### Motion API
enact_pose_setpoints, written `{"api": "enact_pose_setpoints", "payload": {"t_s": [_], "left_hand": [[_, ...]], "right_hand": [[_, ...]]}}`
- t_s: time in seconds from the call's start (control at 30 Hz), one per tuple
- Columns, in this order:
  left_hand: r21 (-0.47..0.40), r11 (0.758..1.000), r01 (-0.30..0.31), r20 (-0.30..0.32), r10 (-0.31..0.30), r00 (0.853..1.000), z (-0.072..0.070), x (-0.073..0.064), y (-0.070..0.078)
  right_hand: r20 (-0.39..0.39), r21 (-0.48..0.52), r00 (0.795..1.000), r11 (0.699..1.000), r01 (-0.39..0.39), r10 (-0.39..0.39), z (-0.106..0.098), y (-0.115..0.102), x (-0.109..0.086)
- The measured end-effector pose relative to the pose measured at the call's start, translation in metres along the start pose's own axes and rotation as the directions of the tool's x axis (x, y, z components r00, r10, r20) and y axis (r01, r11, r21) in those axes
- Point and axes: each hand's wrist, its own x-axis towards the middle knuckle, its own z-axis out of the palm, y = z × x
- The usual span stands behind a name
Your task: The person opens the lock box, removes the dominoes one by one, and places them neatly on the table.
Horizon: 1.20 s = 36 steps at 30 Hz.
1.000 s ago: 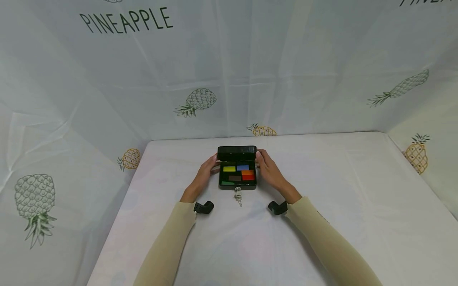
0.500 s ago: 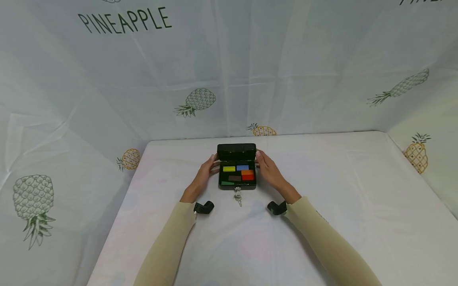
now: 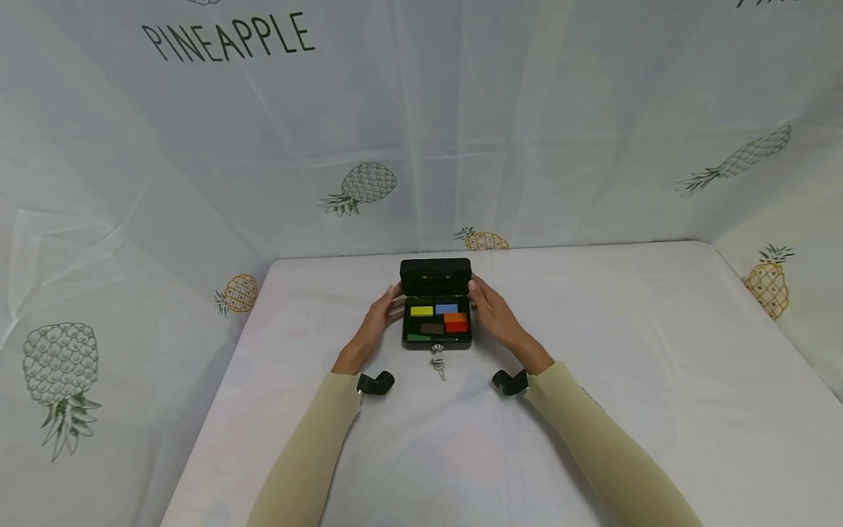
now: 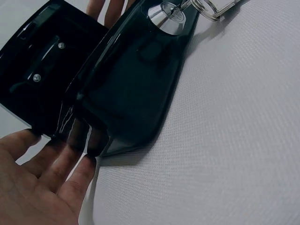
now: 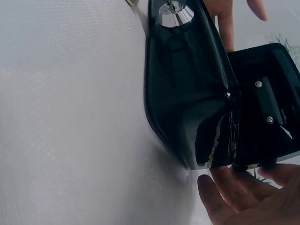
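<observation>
In the head view a small black cash box (image 3: pixel 437 345) stands on the table with its lid (image 3: pixel 435 277) raised and leaning back. Several coloured blocks lie inside, among them a yellow block (image 3: pixel 422 311), a blue block (image 3: pixel 446 309) and a red block (image 3: pixel 456 327). Keys (image 3: pixel 438 364) hang from the front lock (image 4: pixel 167 18). My left hand (image 3: pixel 374 322) lies along the box's left side, fairly straight fingers (image 4: pixel 61 171) touching near the hinge. Opposite, my right hand (image 3: pixel 498 315) has its fingers (image 5: pixel 241 187) at the right side, thumb by the lid.
A white cloth covers the table (image 3: pixel 593 329), whose far edge runs close behind the box. Behind and at both sides hangs a pineapple-print curtain (image 3: pixel 263 146). Each wrist wears a black camera, such as the left one (image 3: pixel 377 383).
The lid has swung farther back, showing more of its inner face. Both hands stay at the box's sides, and the blocks and keys have not moved.
</observation>
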Motion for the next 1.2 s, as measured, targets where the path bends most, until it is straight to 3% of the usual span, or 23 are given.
{"api": "enact_pose_setpoints", "payload": {"t_s": [0.67,0.87,1.03,1.2], "left_hand": [[0.029,1.000,0.010,0.020,-0.011,1.000,-0.002,-0.001,-0.003],[0.069,0.997,0.045,0.012,-0.046,0.999,-0.003,-0.001,-0.003],[0.147,0.987,0.058,0.048,-0.066,0.997,-0.006,-0.006,-0.004],[0.150,0.988,0.020,0.134,-0.040,0.990,-0.010,-0.009,-0.007]], "right_hand": [[0.041,0.015,0.999,1.000,0.001,-0.002,0.001,0.002,0.003],[0.050,0.001,0.999,1.000,-0.019,0.019,0.001,0.002,0.003],[0.057,-0.028,0.998,1.000,-0.011,0.013,0.000,0.005,0.002],[0.033,-0.080,0.998,0.995,0.055,-0.052,0.001,0.008,-0.003]]}}
